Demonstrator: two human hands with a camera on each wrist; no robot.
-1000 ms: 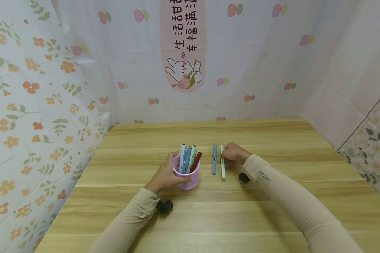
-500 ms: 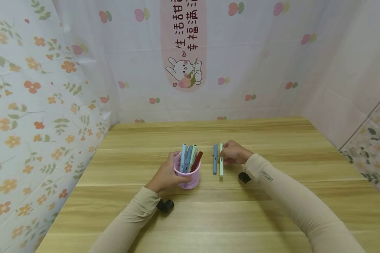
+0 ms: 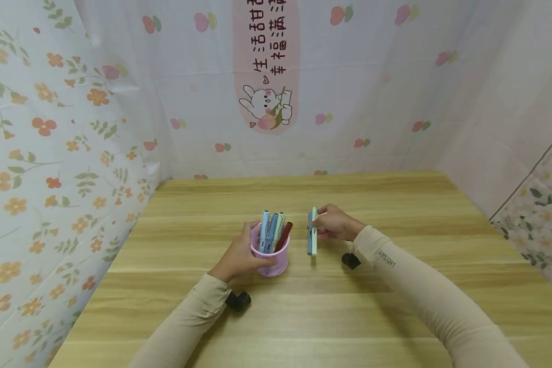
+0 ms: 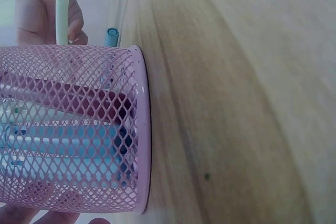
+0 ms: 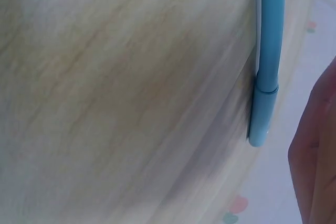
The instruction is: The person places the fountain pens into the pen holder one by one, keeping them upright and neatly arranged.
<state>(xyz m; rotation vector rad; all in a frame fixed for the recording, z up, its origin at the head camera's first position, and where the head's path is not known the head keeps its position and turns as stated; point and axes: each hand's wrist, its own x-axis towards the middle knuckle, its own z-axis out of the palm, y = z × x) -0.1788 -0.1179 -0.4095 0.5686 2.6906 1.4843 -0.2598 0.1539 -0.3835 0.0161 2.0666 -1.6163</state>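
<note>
My left hand [image 3: 240, 257] grips a pink mesh pen cup [image 3: 272, 266] from its left side, fingers round the back and thumb along the front. Inside the cup stand a light blue pen [image 3: 264, 230], a darker blue pen [image 3: 271, 234], a pale green pen and a dark red pen [image 3: 284, 235]. To the right, my right hand [image 3: 337, 223] pinches another pale green pen [image 3: 314, 240], held up in the left wrist view. Directly beside it a blue pen [image 5: 270, 35] lies on the table, partly overlapped in the head view.
The wood-grain table [image 3: 267, 322] runs back to a hanging cloth [image 3: 193, 102] printed with fruit and a rabbit. A flowered cloth [image 3: 50, 204] hangs on the left. A black wrist camera [image 3: 237, 301] sits beneath the left cuff.
My right hand has moved left with the pale green pen, lifting it and bringing it over to the blue pen's right edge. The left hand and cup have stayed in place.
</note>
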